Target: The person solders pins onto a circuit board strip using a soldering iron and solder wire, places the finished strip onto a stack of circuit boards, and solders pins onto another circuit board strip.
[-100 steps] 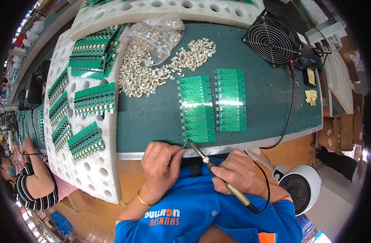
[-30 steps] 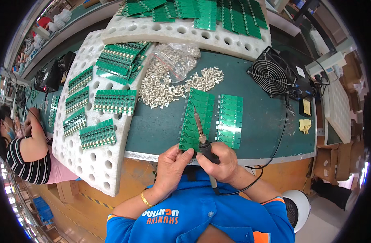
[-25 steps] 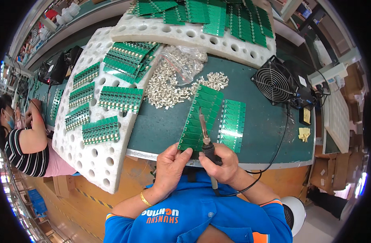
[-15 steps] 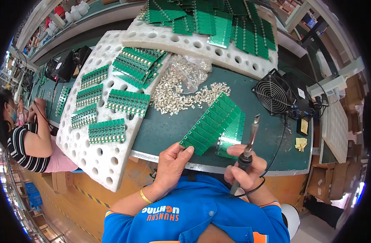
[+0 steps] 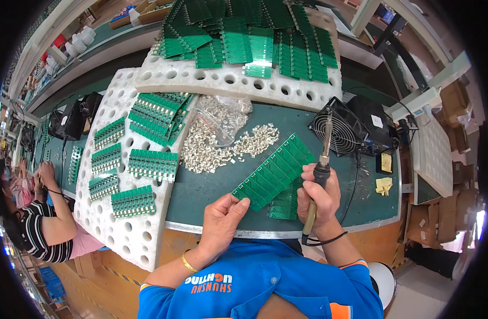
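Note:
My left hand [image 5: 222, 220] pinches the near end of a long green circuit board panel [image 5: 273, 171] and holds it lifted and tilted above the dark green bench mat [image 5: 212, 189]. My right hand [image 5: 319, 198] is closed around the handle of a soldering iron [image 5: 323, 159], whose tip points up and away, just right of the lifted panel. A second green panel [image 5: 284, 202] lies flat on the mat under the raised one, between my hands.
A heap of small white connectors [image 5: 217, 149] and a clear bag lie mid-mat. White foam trays [image 5: 121, 175] with green boards stand left and along the back [image 5: 244, 80]. A black fan [image 5: 342, 130] sits at right. Another person [image 5: 36, 212] works at left.
My left hand has lifted one green panel off the mat and swung it up at an angle. My right hand has pulled the soldering iron off the board and turned it upright to the right.

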`<state>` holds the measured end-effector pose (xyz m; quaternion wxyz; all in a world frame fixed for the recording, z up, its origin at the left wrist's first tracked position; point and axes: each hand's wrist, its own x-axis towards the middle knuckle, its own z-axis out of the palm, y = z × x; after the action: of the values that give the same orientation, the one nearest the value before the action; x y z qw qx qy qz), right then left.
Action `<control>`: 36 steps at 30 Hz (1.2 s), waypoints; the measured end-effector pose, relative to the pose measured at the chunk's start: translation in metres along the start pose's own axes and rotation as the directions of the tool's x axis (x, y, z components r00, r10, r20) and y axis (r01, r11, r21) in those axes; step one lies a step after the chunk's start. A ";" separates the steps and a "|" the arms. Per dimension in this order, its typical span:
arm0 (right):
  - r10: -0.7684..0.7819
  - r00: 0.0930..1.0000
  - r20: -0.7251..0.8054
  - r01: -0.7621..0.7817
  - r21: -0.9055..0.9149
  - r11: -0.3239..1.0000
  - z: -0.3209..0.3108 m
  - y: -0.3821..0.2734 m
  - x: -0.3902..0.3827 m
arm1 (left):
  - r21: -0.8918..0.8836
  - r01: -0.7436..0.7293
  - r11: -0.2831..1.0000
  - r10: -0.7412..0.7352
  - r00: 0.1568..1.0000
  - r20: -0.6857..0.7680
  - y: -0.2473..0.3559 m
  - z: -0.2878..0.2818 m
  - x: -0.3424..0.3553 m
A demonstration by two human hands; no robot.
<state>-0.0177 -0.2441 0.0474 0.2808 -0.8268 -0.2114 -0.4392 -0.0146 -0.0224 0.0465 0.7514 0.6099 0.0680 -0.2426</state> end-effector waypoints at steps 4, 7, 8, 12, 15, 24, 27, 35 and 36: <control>0.028 0.999 -0.017 -0.028 -0.020 0.999 0.004 0.003 0.002 | 0.025 0.001 1.000 -0.001 1.000 0.004 0.001 -0.001 0.004; 0.035 0.999 -0.031 -0.036 -0.033 0.999 0.007 0.005 0.004 | 0.021 0.010 1.000 -0.011 1.000 0.014 0.003 -0.001 0.006; 0.037 0.999 -0.032 -0.038 -0.035 0.999 0.008 0.007 0.004 | 0.023 0.010 1.000 -0.010 1.000 0.016 0.004 -0.001 0.007; 0.035 0.999 -0.036 -0.036 -0.046 0.998 0.012 0.010 0.006 | -0.001 0.038 0.999 -0.038 0.999 0.015 0.004 -0.001 0.009; 0.031 0.999 -0.037 -0.033 -0.062 0.998 0.014 0.012 0.006 | -0.017 0.048 0.999 -0.047 0.999 0.022 0.005 -0.001 0.011; 0.071 0.996 -0.052 -0.076 -0.088 0.993 0.018 0.019 0.011 | -0.080 0.086 0.993 -0.081 0.994 0.069 0.005 -0.002 0.018; 0.082 0.995 -0.054 -0.086 -0.071 0.994 0.019 0.020 0.010 | -0.088 0.102 0.991 -0.096 0.993 0.068 0.006 -0.001 0.020; 0.106 0.993 -0.057 -0.109 -0.054 0.993 0.019 0.021 0.008 | -0.102 0.127 0.987 -0.120 0.991 0.064 0.008 -0.001 0.024; 0.108 0.993 -0.056 -0.111 -0.051 0.993 0.020 0.022 0.007 | -0.102 0.125 0.987 -0.119 0.991 0.066 0.005 -0.003 0.025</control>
<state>0.0111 -0.2470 0.0380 0.2877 -0.8323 -0.1462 -0.4507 0.0098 -0.0261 0.0406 0.7680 0.5566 0.0955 -0.3021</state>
